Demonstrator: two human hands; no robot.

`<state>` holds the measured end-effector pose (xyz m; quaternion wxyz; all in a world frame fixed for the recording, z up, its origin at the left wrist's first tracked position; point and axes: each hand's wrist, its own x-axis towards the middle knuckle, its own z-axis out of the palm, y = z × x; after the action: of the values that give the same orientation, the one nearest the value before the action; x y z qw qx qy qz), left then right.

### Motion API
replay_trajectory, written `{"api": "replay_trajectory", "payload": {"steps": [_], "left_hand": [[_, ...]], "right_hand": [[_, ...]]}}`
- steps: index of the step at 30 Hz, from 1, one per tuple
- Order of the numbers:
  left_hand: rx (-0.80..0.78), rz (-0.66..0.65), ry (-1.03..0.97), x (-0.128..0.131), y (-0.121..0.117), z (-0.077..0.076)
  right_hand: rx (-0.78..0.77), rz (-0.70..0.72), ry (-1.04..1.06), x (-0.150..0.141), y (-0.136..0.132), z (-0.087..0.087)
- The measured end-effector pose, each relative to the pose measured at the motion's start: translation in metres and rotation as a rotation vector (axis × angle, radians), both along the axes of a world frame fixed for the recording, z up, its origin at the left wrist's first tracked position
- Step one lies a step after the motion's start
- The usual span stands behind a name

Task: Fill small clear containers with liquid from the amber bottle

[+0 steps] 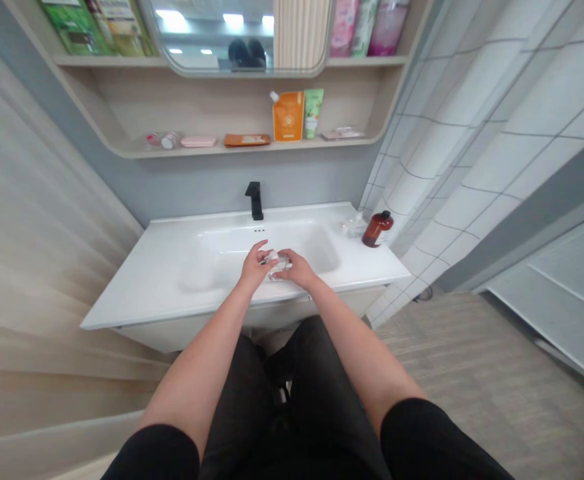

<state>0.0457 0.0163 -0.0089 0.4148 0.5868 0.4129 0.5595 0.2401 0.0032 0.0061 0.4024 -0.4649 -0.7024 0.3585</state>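
Note:
Over the front of the white sink basin (pixel 222 260), both hands meet at a small clear bottle (pixel 277 267) with a white top. My right hand (pixel 297 269) is wrapped round the bottle's body from the right. At the white top, my left hand (pixel 255 267) has its thumb and a finger closed on it, while another finger sticks out. The exact shape of the top is too small to make out. Behind the basin stands a black faucet (pixel 255 200), apart from both hands.
On the counter's right end stand a brown bottle (pixel 378 229) with a black cap and clear bottles (pixel 355 225). A shelf (pixel 212 150) above holds an orange pouch (pixel 289 117), a green tube (pixel 313 113) and small packs. Curtains (pixel 452 153) hang at both sides.

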Motion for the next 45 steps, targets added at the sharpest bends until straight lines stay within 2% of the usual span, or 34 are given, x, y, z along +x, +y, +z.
{"api": "replay_trajectory", "payload": {"steps": [3, 9, 16, 20, 22, 24, 26, 28, 31, 34, 36, 38, 40, 45], "left_hand": [[-0.011, -0.043, -0.014, -0.001, -0.001, 0.001], [-0.039, -0.039, 0.049, -0.001, -0.001, 0.001], [-0.063, -0.077, -0.009, 0.001, 0.0, -0.001], [-0.047, -0.015, 0.02, -0.006, 0.001, 0.004], [-0.095, 0.086, 0.191, -0.022, -0.002, 0.009], [-0.151, 0.164, 0.503, -0.046, -0.011, 0.012], [-0.177, 0.202, 0.846, -0.073, -0.028, 0.015], [-0.213, 0.238, 1.095, -0.094, -0.048, 0.018], [-0.293, 0.234, 1.263, -0.107, -0.074, 0.025], [-0.346, 0.22, 1.294, -0.103, -0.082, 0.031], [-0.36, 0.223, 1.281, -0.099, -0.081, 0.033], [-0.355, 0.229, 1.261, -0.098, -0.078, 0.033], [-0.341, 0.241, 1.248, -0.099, -0.076, 0.031], [-0.34, 0.257, 1.25, -0.1, -0.076, 0.028]], "right_hand": [[-0.003, -0.013, 0.004, 0.0, 0.0, 0.0], [-0.005, 0.021, 0.046, 0.0, 0.0, 0.0], [-0.027, -0.011, 0.032, -0.001, -0.002, 0.003], [-0.056, -0.16, 0.057, -0.003, 0.0, 0.001], [-0.072, -0.253, 0.053, -0.002, 0.0, 0.001], [-0.066, -0.288, 0.037, -0.001, -0.001, 0.001], [-0.052, -0.284, 0.019, -0.001, -0.002, 0.002], [-0.043, -0.279, 0.002, -0.002, -0.003, 0.003], [-0.02, -0.292, -0.005, -0.005, -0.003, 0.004], [0.03, -0.377, 0.031, 0.0, -0.006, 0.005], [0.078, -0.455, 0.061, 0.016, -0.01, 0.007], [0.136, -0.53, 0.06, 0.043, -0.016, 0.01], [0.174, -0.632, 0.021, 0.08, -0.02, 0.013], [0.142, -0.927, -0.075, 0.171, -0.02, 0.016]]}}
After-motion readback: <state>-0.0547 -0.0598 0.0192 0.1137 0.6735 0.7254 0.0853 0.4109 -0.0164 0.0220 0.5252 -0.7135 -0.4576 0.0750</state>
